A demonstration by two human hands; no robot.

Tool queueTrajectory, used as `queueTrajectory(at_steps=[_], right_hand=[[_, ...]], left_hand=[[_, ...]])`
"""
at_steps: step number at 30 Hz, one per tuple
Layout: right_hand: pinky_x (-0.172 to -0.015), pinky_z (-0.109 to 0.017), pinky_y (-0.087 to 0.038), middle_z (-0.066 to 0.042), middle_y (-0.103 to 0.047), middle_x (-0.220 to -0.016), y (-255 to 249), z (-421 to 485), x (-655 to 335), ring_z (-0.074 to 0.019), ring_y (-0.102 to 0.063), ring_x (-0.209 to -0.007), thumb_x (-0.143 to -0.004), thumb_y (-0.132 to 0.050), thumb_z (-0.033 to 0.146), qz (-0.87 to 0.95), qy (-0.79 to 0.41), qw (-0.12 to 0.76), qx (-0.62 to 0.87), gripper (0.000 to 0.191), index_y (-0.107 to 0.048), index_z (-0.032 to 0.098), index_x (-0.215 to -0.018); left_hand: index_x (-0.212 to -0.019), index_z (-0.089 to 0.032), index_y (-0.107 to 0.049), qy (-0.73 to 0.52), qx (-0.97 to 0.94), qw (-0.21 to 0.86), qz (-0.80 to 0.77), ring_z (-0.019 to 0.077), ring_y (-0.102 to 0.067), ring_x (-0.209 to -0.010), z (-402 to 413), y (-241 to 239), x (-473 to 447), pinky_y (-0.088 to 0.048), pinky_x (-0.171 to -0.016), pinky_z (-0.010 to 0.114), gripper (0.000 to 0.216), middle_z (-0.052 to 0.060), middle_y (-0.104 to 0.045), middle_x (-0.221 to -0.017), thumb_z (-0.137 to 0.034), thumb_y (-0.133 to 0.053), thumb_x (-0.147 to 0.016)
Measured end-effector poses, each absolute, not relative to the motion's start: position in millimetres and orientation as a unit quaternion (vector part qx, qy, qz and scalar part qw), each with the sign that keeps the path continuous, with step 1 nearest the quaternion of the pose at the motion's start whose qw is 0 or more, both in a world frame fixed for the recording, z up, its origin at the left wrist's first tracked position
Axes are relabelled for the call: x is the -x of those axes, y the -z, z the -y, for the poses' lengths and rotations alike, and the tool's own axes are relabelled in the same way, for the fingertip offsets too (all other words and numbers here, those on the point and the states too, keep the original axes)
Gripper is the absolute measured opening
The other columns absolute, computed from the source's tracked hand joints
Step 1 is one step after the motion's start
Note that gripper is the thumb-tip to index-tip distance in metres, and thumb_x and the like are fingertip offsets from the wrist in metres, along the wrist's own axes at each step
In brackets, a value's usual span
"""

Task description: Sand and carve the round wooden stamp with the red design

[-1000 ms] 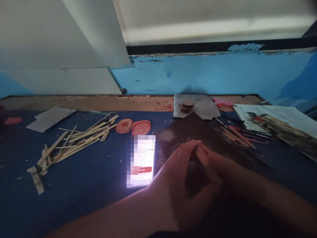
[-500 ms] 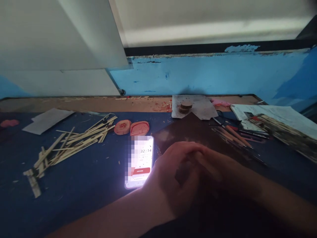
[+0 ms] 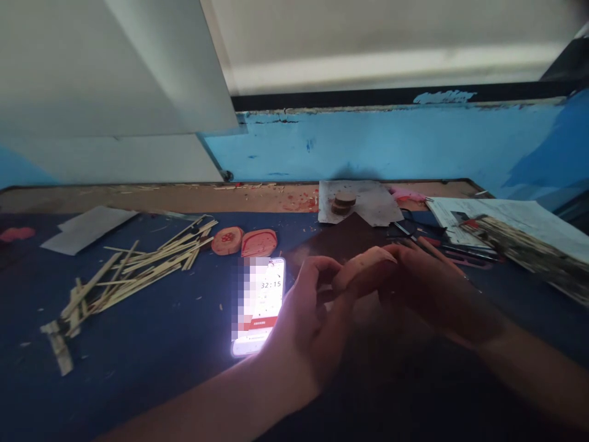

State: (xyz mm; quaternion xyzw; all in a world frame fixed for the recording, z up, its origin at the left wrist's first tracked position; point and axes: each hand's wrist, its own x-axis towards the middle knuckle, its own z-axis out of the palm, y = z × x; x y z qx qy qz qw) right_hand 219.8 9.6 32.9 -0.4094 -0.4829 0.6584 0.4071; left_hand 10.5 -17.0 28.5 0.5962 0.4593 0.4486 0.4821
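Between my two hands, above the dark brown sheet (image 3: pixel 343 236), is a rounded, pinkish-tan lump of clay (image 3: pixel 365 268). My left hand (image 3: pixel 317 301) is closed round its left end, thumb below and fingers curled above. At the right end, my right hand (image 3: pixel 426 282) grips it with bent fingers, partly in shadow. The underside of the lump is hidden. Just left of my left hand a lit phone (image 3: pixel 264 307) lies on the blue table cover and reads 32:15. Two reddish discs (image 3: pixel 227 240), one bearing a flower-like mark, lie behind the phone.
Thin wooden sticks (image 3: pixel 151 261) are scattered at left, near folded paper (image 3: pixel 87 228). At the back, small brown discs (image 3: pixel 343 201) are stacked on a white sheet (image 3: pixel 375 212). Pen-like tools (image 3: pixel 439 253), printed papers (image 3: pixel 510 215) and a stick bundle (image 3: pixel 529 255) lie at right.
My hands were cupped together over the lump; now they have parted slightly and the lump shows between the fingers. The phone's reading went from 32:14 to 32:15.
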Motion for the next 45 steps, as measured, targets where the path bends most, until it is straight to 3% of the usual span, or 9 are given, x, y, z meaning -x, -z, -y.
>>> queueTrajectory(at_steps=[5, 12, 16, 20, 25, 29, 36, 41, 45], right_hand=[[-0.049, -0.024, -0.049, 0.002, -0.061, -0.064, -44.9, -3.1, -212.9, -0.0126, -0.057, -0.054, -0.094, -0.066, 0.053, 0.581, -0.527, 0.397, 0.477, 0.03, -0.072, 0.024, -0.1], [-0.054, -0.025, -0.05, 0.0, -0.068, -0.076, -40.6, -1.3, -216.3, -0.0135, -0.061, -0.061, -0.093, -0.068, 0.052, 0.624, -0.472, 0.395, 0.481, 0.03, -0.072, 0.024, -0.102], [-0.076, -0.03, -0.059, -0.002, -0.076, -0.102, -36.6, -4.2, -216.9, -0.0206, -0.072, -0.092, -0.086, -0.079, 0.043, 0.623, -0.5, 0.397, 0.453, 0.029, -0.07, 0.028, -0.109], [-0.094, -0.04, -0.057, -0.003, -0.075, -0.113, -37.8, -9.1, -213.8, -0.0243, -0.071, -0.107, -0.095, -0.067, 0.041, 0.601, -0.596, 0.343, 0.407, 0.02, -0.071, 0.028, -0.11], [-0.076, -0.036, -0.059, -0.005, -0.073, -0.1, -38.6, -11.5, -218.1, -0.0232, -0.069, -0.09, -0.095, -0.064, 0.05, 0.608, -0.51, 0.37, 0.483, 0.027, -0.068, 0.025, -0.106], [-0.071, -0.034, -0.059, -0.005, -0.07, -0.095, -34.1, -9.5, -218.7, -0.0207, -0.067, -0.084, -0.097, -0.061, 0.05, 0.603, -0.481, 0.394, 0.5, 0.027, -0.064, 0.026, -0.109], [-0.069, -0.033, -0.06, -0.004, -0.074, -0.107, -29.5, -15.8, -228.0, -0.0235, -0.071, -0.09, -0.082, -0.08, 0.048, 0.595, -0.443, 0.426, 0.518, 0.054, -0.058, 0.03, -0.128], [-0.077, -0.04, -0.057, -0.005, -0.073, -0.113, -24.5, -24.6, -238.5, -0.0272, -0.072, -0.094, -0.084, -0.077, 0.045, 0.699, -0.226, 0.387, 0.558, 0.048, -0.059, 0.029, -0.126], [-0.085, -0.044, -0.056, -0.005, -0.075, -0.11, -11.2, -29.6, -233.5, -0.0286, -0.072, -0.099, -0.092, -0.067, 0.035, 0.784, -0.108, 0.336, 0.511, 0.03, -0.059, 0.028, -0.12]], left_hand=[[-0.117, -0.023, -0.061, -0.407, -0.67, 0.433, -0.446, 0.0212, -0.067, -0.107, 14.2, -31.0, -8.9, -0.052, -0.093, 0.038, 0.018, 0.006, -0.072, -0.118, -0.032, -0.052, -0.104], [-0.124, -0.027, -0.065, -0.373, -0.676, 0.465, -0.435, 0.0201, -0.066, -0.111, 16.2, -31.6, -6.5, -0.052, -0.094, 0.035, 0.024, 0.003, -0.071, -0.122, -0.036, -0.055, -0.105], [-0.129, -0.03, -0.068, -0.395, -0.65, 0.508, -0.404, 0.0213, -0.064, -0.121, 15.7, -34.8, -8.1, -0.049, -0.105, 0.038, 0.03, 0.003, -0.07, -0.13, -0.041, -0.053, -0.106], [-0.119, -0.026, -0.07, -0.426, -0.611, 0.534, -0.4, 0.0205, -0.065, -0.114, 14.5, -32.2, -7.5, -0.053, -0.095, 0.033, 0.03, 0.004, -0.07, -0.125, -0.046, -0.053, -0.105], [-0.095, -0.023, -0.076, -0.403, -0.631, 0.51, -0.424, 0.0183, -0.065, -0.096, 11.1, -27.7, -6.0, -0.05, -0.082, 0.029, 0.038, 0.003, -0.071, -0.103, -0.049, -0.05, -0.105], [-0.101, -0.023, -0.077, -0.36, -0.673, 0.523, -0.381, 0.0176, -0.065, -0.093, 10.9, -32.8, -6.8, -0.049, -0.081, 0.029, 0.036, 0.003, -0.072, -0.099, -0.045, -0.049, -0.106], [-0.104, -0.024, -0.075, -0.321, -0.731, 0.435, -0.417, 0.0154, -0.067, -0.088, 13.8, -30.2, -5.2, -0.051, -0.079, 0.03, 0.025, 0.0, -0.073, -0.095, -0.037, -0.054, -0.105], [-0.115, -0.024, -0.073, -0.246, -0.82, 0.314, -0.409, 0.0193, -0.069, -0.104, 17.9, -20.8, -3.5, -0.055, -0.09, 0.034, 0.024, 0.005, -0.071, -0.119, -0.028, -0.055, -0.099], [-0.152, -0.005, -0.047, -0.109, -0.873, 0.205, -0.429, 0.0413, -0.034, -0.153, 20.0, -16.2, -6.0, -0.035, -0.122, 0.057, 0.08, 0.023, -0.038, -0.163, -0.049, -0.068, -0.088]])
